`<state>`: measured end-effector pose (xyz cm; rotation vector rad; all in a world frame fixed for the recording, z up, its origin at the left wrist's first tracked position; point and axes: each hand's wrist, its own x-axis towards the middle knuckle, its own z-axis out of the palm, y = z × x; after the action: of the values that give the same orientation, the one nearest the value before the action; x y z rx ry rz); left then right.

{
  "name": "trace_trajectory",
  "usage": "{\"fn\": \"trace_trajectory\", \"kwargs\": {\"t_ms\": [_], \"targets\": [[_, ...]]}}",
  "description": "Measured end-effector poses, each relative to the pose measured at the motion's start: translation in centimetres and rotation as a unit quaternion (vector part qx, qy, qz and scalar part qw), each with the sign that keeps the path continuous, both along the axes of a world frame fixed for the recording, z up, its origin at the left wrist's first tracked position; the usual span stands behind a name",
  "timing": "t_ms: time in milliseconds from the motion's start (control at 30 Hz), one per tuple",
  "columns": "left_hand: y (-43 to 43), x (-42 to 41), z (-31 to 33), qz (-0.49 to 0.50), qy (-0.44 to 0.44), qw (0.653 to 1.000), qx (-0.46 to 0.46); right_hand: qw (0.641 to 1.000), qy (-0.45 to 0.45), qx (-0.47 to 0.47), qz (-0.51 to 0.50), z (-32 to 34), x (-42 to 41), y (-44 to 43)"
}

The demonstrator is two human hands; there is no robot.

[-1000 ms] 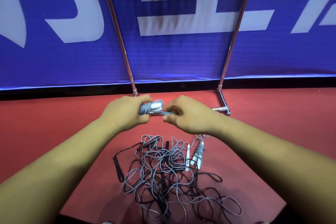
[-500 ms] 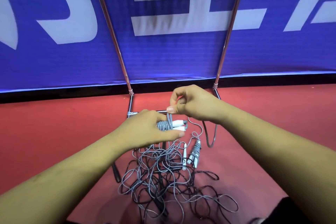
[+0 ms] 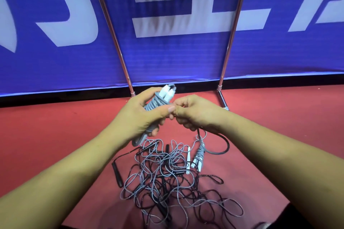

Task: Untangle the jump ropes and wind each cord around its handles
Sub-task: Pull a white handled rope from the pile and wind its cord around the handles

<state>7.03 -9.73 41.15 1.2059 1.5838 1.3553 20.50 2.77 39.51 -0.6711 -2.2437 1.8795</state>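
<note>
Up front, we see the left hand [image 3: 141, 119] gripping a wound bundle [image 3: 158, 101], grey cord coiled round a pair of white handles. The white tips stick up past the fingers, and the bundle's lower end shows below the palm, which hides its middle. Just beside the left thumb, the right hand [image 3: 195, 113] is curled, thumb and forefinger pinching a loose grey cord [image 3: 222, 151]. That cord drops from under the hand and curves out to the right; we cannot tell whether its loop rests on the floor. Below both hands, between the forearms, the tangle [image 3: 167, 184] of grey and black cords sprawls on the red floor [image 3: 55, 135]. A black handle [image 3: 117, 174] lies at its left edge. At its upper right, a single white handle [image 3: 188, 160] lies just beside a second bundle [image 3: 198, 155] of wound grey cord. The forearms cover the floor on either side of the tangle. Behind the hands, two metal poles [image 3: 111, 29] slant up in front of a blue banner [image 3: 167, 57] with large white lettering.
</note>
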Motion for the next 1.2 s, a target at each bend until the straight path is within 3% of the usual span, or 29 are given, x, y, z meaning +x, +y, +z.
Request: {"fn": "trace_trajectory", "kwargs": {"t_ms": [133,233,267,367,467,533,633,767,833,900,967,1200], "targets": [[0.4,-2.0,-0.1,0.065,0.074,0.995,-0.03,1.0,-0.02,0.019,0.005,0.5,-0.1,-0.8],[0.2,-3.4,-0.5,0.103,0.187,0.976,-0.05,0.997,-0.057,0.048,0.004,0.7,-0.3,-1.4],[0.2,-3.9,-0.6,0.116,0.262,0.956,-0.064,0.995,-0.071,0.065,0.004,0.9,-0.2,-1.6],[-0.1,-4.7,-0.7,0.136,0.498,0.844,-0.146,0.979,-0.103,0.172,0.024,1.9,-0.3,-2.1],[0.4,-3.5,-1.3,0.096,0.584,0.784,-0.19,0.945,-0.133,0.288,0.074,2.6,-0.5,-3.0],[0.5,-2.5,-1.8,0.014,0.597,0.775,-0.208,0.931,-0.142,0.322,0.097,2.9,-0.4,-3.0],[0.4,-1.7,-1.9,-0.103,0.565,0.788,-0.222,0.922,-0.12,0.356,0.096,3.2,0.1,-2.1],[0.1,-0.3,-2.4,-0.137,0.55,0.799,-0.202,0.946,-0.075,0.309,0.068,3.2,0.5,-1.0],[-0.3,0.7,-2.3,-0.139,0.458,0.853,-0.208,0.963,-0.055,0.26,0.053,3.0,0.5,-0.5],[-0.4,1.1,-1.9,-0.126,0.301,0.926,-0.189,0.979,-0.024,0.202,0.028,3.0,0.6,0.1],[-0.4,1.3,-1.1,-0.108,0.174,0.966,-0.16,0.987,0.004,0.158,-0.004,2.8,0.7,0.7],[-1.4,0.7,-0.1,-0.091,-0.01,0.992,-0.085,0.996,-0.001,0.089,-0.02,1.8,0.3,0.4]]}}
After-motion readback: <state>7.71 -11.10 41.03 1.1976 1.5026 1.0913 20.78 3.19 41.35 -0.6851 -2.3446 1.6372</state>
